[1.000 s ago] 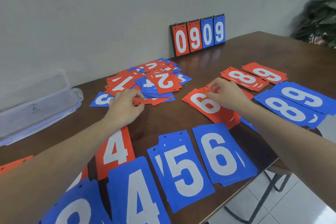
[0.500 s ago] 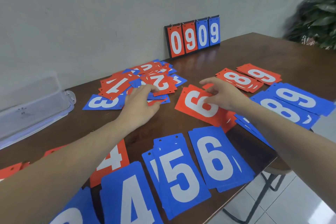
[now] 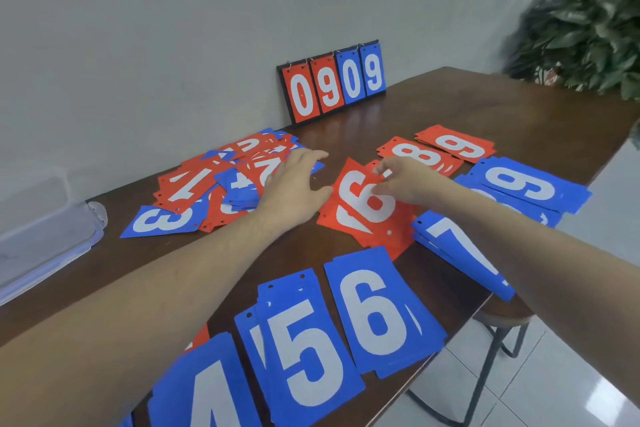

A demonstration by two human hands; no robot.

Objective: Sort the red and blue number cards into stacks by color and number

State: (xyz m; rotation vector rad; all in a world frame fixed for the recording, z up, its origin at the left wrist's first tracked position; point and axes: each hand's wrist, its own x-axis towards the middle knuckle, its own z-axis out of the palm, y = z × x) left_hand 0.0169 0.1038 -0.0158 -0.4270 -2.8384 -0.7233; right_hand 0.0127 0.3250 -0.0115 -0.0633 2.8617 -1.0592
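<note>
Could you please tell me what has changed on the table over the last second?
The left hand let go of a red card and moved right across the unsorted pile. The right hand tilted up the red 6 card. The sorted blue stacks stayed put.

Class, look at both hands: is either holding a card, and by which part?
The right hand pinches the top red 6 card at its far edge. The left hand lies open over the unsorted pile, gripping nothing visible.

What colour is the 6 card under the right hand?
Red with a white numeral; the 6 card shows in the head view.
</note>
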